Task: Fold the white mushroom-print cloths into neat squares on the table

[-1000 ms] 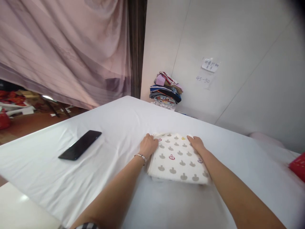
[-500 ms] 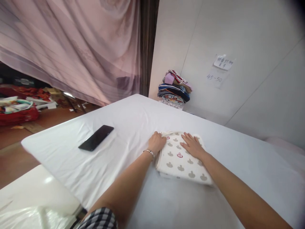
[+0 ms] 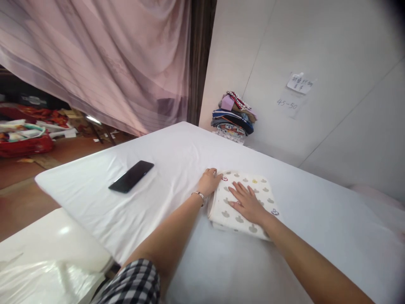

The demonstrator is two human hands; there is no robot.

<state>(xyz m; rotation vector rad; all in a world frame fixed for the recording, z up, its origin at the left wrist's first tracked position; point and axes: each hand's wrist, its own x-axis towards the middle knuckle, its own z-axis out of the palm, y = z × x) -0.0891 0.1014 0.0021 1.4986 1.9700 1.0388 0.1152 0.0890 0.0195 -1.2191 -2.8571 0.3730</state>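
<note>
A folded white cloth printed with grey mushroom-like shapes and a few small coloured ones lies on the white-covered table. At its far left corner, my left hand has its fingers curled around the edge, the thumb on top. A bracelet circles that wrist. My right hand rests flat on the cloth's upper face, fingers spread. The cloth's far right part shows beyond the fingers, and the forearm hides some of its near right edge.
Left on the table lies a black phone. A stack of folded clothes stands by the wall behind the table's far edge. Paper notes hang on the wall. At lower left is clear plastic; a pink curtain hangs behind.
My right hand has slid left and nearer across the cloth, uncovering its far right part. My left hand stays at the far left corner. The view has shifted slightly.
</note>
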